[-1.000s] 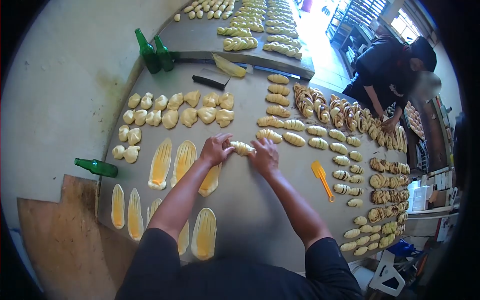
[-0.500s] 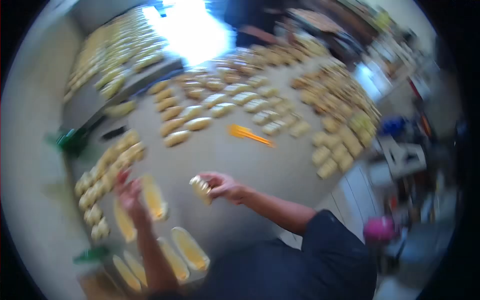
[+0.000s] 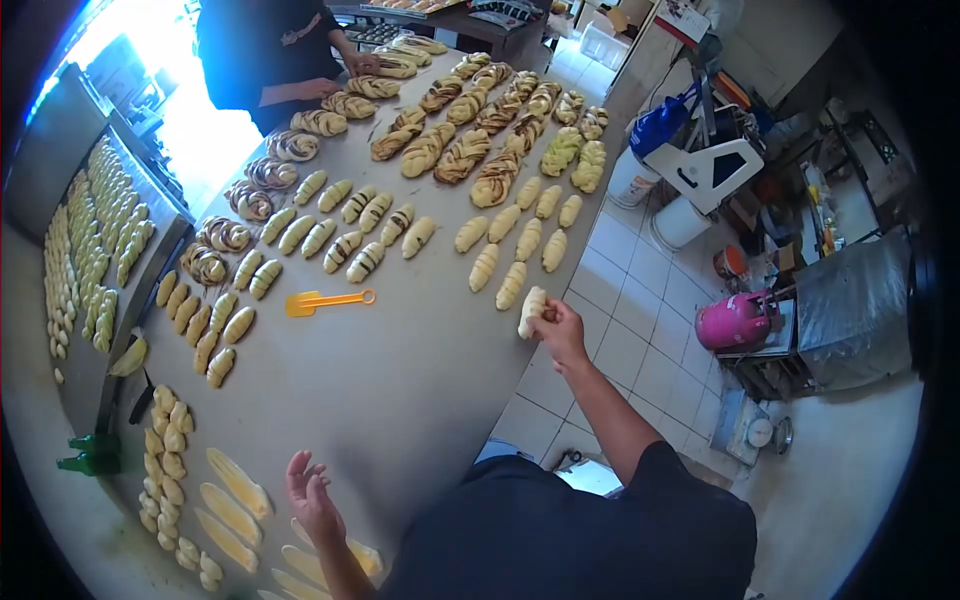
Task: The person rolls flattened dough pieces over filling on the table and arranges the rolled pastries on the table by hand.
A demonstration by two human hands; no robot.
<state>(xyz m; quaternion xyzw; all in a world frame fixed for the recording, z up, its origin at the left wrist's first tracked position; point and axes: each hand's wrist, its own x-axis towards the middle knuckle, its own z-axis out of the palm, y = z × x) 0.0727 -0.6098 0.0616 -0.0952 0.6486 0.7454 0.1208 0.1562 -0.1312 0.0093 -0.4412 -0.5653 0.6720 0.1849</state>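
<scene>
Right hand (image 3: 562, 335): its fingers are closed on the side of one dough roll (image 3: 531, 312), in a pinching grip.
Dough roll: it is at the edge of the table (image 3: 400, 385), just beside the pale rolls (image 3: 504, 284); I cannot tell if it touches the surface.
Left hand (image 3: 314, 497): it has hold of nothing; the fingers are loosely spread and a little bent, near the flat dough strips (image 3: 230, 512).
Flat dough strips: they carry a yellow layer and lie beside the dough lumps (image 3: 173, 465).
Orange spatula (image 3: 300, 303): it lies flat, near the striped rolls (image 3: 367, 262).
Braided loaves (image 3: 462, 156): they lie in rows, farther away.
Other person (image 3: 250, 55): dark clothes, both hands at twisted dough.
Pink cylinder (image 3: 733, 322): it stands beyond the tiled floor (image 3: 632, 360).
</scene>
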